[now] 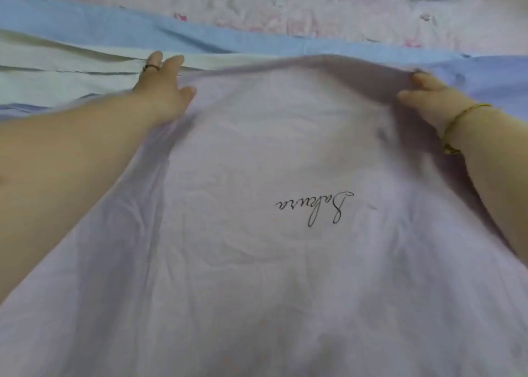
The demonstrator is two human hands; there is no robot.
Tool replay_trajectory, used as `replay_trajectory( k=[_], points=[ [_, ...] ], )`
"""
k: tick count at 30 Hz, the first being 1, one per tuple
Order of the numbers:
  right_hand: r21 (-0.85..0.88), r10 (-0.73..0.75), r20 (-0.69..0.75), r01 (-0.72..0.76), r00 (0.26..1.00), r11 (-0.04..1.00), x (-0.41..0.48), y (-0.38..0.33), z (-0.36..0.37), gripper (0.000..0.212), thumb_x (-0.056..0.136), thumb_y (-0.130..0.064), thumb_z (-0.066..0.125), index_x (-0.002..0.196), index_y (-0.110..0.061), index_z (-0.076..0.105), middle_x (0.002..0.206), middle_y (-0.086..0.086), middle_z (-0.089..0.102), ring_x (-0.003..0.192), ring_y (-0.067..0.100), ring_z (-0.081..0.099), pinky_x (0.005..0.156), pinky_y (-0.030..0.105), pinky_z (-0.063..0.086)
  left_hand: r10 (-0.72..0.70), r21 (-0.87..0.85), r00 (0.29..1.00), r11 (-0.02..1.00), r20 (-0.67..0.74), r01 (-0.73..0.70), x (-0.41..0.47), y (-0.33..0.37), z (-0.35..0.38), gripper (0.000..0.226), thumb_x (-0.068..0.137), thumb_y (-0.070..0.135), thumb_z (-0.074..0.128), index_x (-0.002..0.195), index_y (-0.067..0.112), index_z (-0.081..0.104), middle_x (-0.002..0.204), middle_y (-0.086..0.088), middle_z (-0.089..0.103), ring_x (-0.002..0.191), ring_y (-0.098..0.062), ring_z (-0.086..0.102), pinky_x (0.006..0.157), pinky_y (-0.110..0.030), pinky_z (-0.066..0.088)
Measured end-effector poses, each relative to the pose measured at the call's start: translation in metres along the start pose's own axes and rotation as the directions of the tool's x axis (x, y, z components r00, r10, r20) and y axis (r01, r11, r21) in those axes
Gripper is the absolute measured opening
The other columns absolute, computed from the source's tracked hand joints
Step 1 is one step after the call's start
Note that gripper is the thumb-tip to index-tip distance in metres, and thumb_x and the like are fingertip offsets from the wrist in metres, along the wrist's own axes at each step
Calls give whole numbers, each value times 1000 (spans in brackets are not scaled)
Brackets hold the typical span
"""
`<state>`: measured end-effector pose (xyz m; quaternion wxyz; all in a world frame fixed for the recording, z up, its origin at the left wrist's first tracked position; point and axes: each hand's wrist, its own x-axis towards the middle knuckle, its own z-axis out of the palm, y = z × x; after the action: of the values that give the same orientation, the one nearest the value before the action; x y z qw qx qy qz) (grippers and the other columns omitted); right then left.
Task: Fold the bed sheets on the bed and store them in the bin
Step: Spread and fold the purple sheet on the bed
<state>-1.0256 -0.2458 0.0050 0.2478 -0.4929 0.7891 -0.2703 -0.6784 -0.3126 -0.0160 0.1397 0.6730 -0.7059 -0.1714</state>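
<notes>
A pale lilac bed sheet (257, 262) with black script lettering spreads from the frame's bottom up to the middle, its far edge lifted between my hands. My left hand (164, 89), with a dark ring on one finger, holds the far left part of that edge, fingers partly spread. My right hand (427, 95), with a gold bracelet at the wrist, pinches the far right corner of the edge. No bin is in view.
Beyond the lilac sheet lie a pale green sheet (65, 62) at the left, a light blue sheet (114, 22) across the back, and a pink flowered cover (314, 8) farther away. A bluish sheet (503, 85) shows at the right.
</notes>
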Motion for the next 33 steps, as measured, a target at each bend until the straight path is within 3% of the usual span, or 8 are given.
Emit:
replay_trajectory(
  k=[2,6,11,14,18,23,27,33],
  points=[
    [-38,15,200,-7,980,999,-14,5,26,62,84,-10,60,141,-7,34,138,4,43,126,19,42,105,22,36,-14,62,995,998,103,7,-13,-19,17,61,96,27,44,149,19,14,157,-8,-1,144,-24,11,115,-33,14],
    [-529,126,223,12,967,849,-53,52,55,60,91,-21,53,144,-7,27,153,12,20,139,29,24,115,36,18,103,141,978,982,183,-130,-64,-37,46,58,97,32,41,148,18,18,157,-9,8,143,-26,16,115,-33,14],
    [-508,125,157,-28,980,861,-138,83,60,57,94,-26,46,145,-11,24,155,10,14,143,24,14,116,36,11,190,69,964,976,185,-205,-144,-42,53,75,79,50,24,142,10,35,151,-17,27,138,-29,31,113,-39,18],
    [-502,164,181,-52,970,863,-202,93,54,57,94,-26,46,145,-13,23,155,8,15,143,24,13,117,35,10,334,81,913,929,235,-361,-207,-43,56,67,76,45,36,127,4,52,127,-26,55,112,-36,59,102,-43,36],
    [-438,237,141,-154,961,886,-282,104,51,56,95,-24,45,145,-12,24,155,8,14,143,23,13,116,31,9,488,6,757,839,434,-544,-301,-32,62,66,70,58,37,126,22,42,132,-7,49,117,-17,41,107,-25,11],
    [-51,446,79,-443,892,895,-359,104,44,53,94,-16,47,143,-8,29,153,8,22,140,23,23,114,32,17,524,-12,591,754,614,-656,-378,-16,79,88,55,74,35,133,35,40,121,4,64,116,-13,46,106,-31,19],
    [364,686,-51,-626,726,689,-375,118,33,43,95,-16,46,136,-4,40,131,13,50,118,29,49,104,37,35,525,82,681,758,511,-647,-380,4,83,58,72,43,45,124,23,60,131,-2,56,118,-19,56,99,-37,43],
    [827,721,266,-536,640,171,-341,145,8,45,98,-18,41,134,7,34,86,12,56,77,21,57,48,20,53,441,147,783,824,439,-547,-367,34,96,46,56,14,45,94,20,71,74,4,66,72,-15,48,50,-15,45]
  ],
)
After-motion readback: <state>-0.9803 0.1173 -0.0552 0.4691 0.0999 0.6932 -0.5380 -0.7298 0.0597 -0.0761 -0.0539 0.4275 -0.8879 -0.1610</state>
